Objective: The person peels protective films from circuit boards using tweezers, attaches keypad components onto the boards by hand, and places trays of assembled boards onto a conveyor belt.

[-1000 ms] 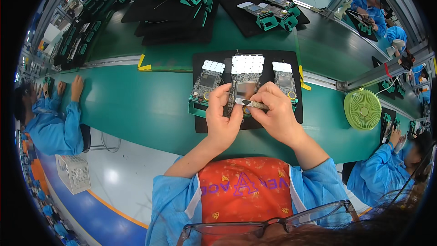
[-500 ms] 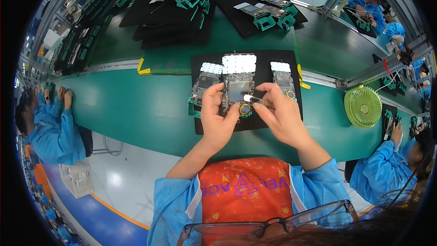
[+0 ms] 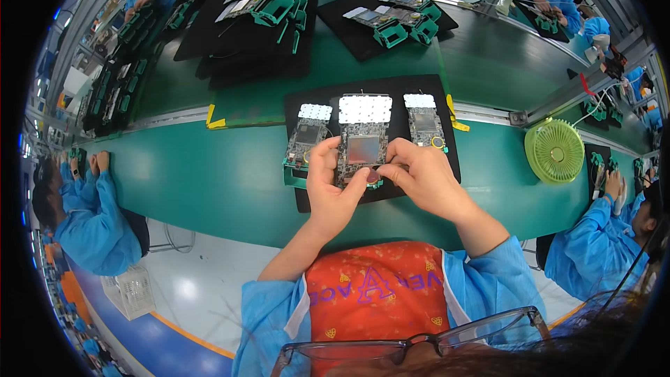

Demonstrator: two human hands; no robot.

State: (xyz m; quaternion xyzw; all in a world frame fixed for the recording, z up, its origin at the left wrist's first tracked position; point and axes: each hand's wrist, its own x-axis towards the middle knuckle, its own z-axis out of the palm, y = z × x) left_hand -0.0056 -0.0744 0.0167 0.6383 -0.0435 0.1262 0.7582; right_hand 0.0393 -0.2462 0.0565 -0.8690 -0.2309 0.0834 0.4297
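Observation:
A bare circuit board point(image 3: 364, 129) with a pale shielded top end and a dark square chip-like panel point(image 3: 363, 148) is held up over a black mat point(image 3: 399, 115). My left hand point(image 3: 329, 192) grips its left edge, fingers behind and thumb at the lower front by a small dark round part point(image 3: 373, 176). At the board's lower right edge, the thumb and forefinger of my right hand point(image 3: 429, 180) are pinched together, their tips close to the round part. Whatever lies in that pinch is hidden. Similar boards rest on the mat, one at left point(image 3: 309, 132) and one at right point(image 3: 426, 123).
Beyond the mat stand stacked black trays point(image 3: 244, 45) of green-framed boards and another loaded black tray point(image 3: 363, 35). A green fan point(image 3: 555, 151) is on the bench at right, near a metal post. Co-workers in blue sit at left point(image 3: 98, 216) and right point(image 3: 593, 244).
The small pale-tipped piece in my right fingers no longer shows. My right fingertips have come in and down against the board's lower right edge. The board's panel now reflects reddish.

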